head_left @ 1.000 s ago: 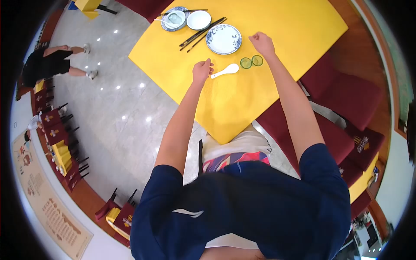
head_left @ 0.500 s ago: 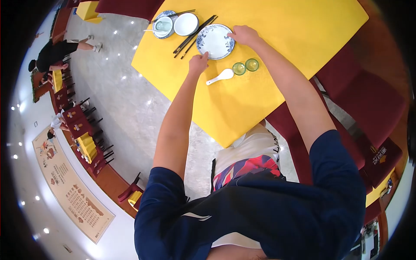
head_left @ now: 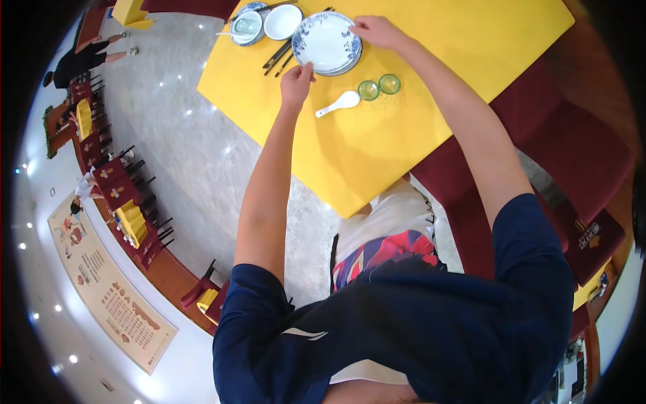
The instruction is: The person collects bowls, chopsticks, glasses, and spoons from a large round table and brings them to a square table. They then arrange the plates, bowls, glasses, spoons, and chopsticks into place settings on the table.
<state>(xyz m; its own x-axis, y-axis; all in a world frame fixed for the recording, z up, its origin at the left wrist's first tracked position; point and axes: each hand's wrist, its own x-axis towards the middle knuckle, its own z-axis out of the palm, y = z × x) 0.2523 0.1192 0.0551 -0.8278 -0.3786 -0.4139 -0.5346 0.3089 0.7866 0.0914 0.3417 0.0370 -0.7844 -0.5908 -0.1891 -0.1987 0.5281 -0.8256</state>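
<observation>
Both hands grip a white plate with a blue floral rim (head_left: pixel 326 42), raised a little above another plate whose edge shows beneath it. My left hand (head_left: pixel 296 84) pinches its lower left edge, and my right hand (head_left: pixel 378 31) holds its upper right edge. Black chopsticks (head_left: pixel 277 58) lie left of the plate, partly hidden by it. Below it rest a white spoon (head_left: pixel 338 103) and two green-rimmed glasses (head_left: pixel 369 90). A white bowl (head_left: pixel 282 22) stands at the upper left, beside a patterned plate bearing a bowl (head_left: pixel 247 25).
The yellow-covered table (head_left: pixel 471 54) has its near corner at my waist. Dark red chairs (head_left: pixel 572 145) stand on the right. A person in black (head_left: pixel 77 64) is far off at the left, near a row of chairs and tables.
Both hands have closed on the plate and lifted it slightly, and a second plate edge now shows under it. The view has shifted a little, and the distant person has moved.
</observation>
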